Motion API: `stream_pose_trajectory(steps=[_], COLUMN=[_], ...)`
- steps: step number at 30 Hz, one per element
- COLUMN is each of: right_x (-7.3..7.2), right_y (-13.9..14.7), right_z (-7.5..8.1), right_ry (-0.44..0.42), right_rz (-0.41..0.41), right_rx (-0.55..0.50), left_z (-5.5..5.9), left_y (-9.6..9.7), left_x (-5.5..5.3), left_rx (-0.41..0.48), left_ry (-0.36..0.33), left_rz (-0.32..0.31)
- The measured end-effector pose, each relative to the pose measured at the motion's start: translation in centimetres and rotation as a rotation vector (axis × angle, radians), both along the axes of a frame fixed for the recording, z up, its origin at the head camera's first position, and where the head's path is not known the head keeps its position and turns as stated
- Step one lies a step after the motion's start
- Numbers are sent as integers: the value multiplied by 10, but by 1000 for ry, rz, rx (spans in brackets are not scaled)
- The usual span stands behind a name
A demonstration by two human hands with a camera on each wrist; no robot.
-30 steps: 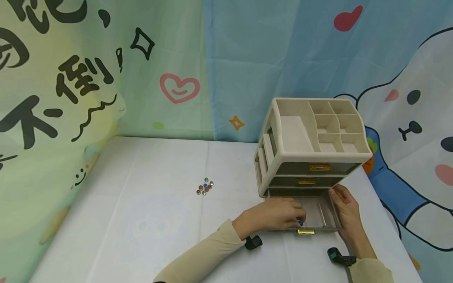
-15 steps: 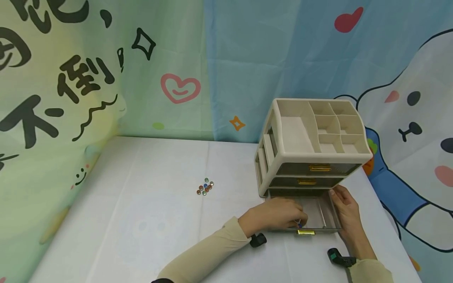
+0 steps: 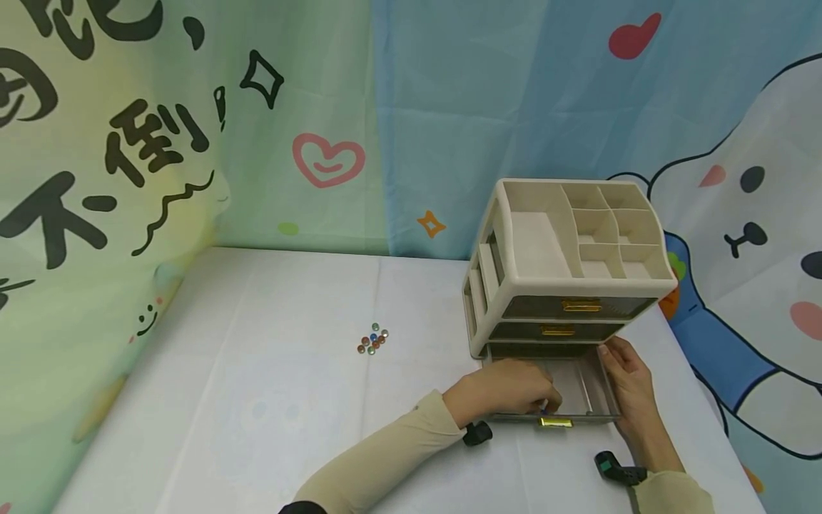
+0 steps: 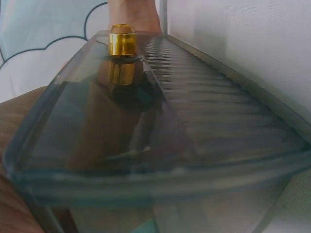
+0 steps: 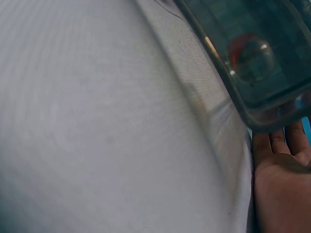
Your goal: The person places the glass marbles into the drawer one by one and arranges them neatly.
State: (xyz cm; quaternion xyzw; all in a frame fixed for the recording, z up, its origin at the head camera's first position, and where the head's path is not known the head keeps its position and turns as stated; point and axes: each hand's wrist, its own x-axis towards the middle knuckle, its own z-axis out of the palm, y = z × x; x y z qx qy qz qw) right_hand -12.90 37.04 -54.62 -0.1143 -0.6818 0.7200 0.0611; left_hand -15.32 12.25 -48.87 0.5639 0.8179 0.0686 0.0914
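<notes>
A clear drawer (image 3: 571, 382) with a gold handle (image 3: 555, 422) stands pulled out at the bottom of a cream drawer cabinet (image 3: 533, 235). Inside it, near the front, my left hand (image 3: 514, 385) has its fingers bent down and pinches a small blue marble (image 3: 544, 410), mostly hidden by the fingertips. My right hand (image 3: 631, 382) rests along the drawer's right side, thumb by the rim; in the right wrist view its fingers (image 5: 277, 141) stretch beside the drawer wall. Through that wall shows a rounded marble (image 5: 252, 58) with a red patch.
Several marbles (image 3: 372, 341) lie grouped on the white tablecloth (image 3: 289, 400), left of the cabinet. Two upper drawers (image 3: 578, 307) are closed. Divided compartments (image 3: 597, 225) top the cabinet, and a printed curtain (image 3: 449, 107) hangs behind the table.
My left hand has shifted slightly right inside the drawer, and the blue marble has become more covered by its fingers. My right hand stays at the drawer's side.
</notes>
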Motion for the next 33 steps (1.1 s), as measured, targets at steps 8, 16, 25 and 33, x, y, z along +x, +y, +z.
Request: stream_pose_trajectory(steps=[8,16,25,33], right_x=[0,0,-1,0], right_y=[0,-1,-1,0], right_z=[1,0,0,-1], right_ry=[-6,-9,-4,3], right_rz=[-3,-7,-13,-13], right_rx=[6,7,24,-11], left_z=[1,1,2,9], left_y=[3,4,1,-10], left_x=[0,1,1,3], left_rx=[-25,-43,-21,-6], left_ry=[-5,2,25,116], left_rz=[21,25,32,61])
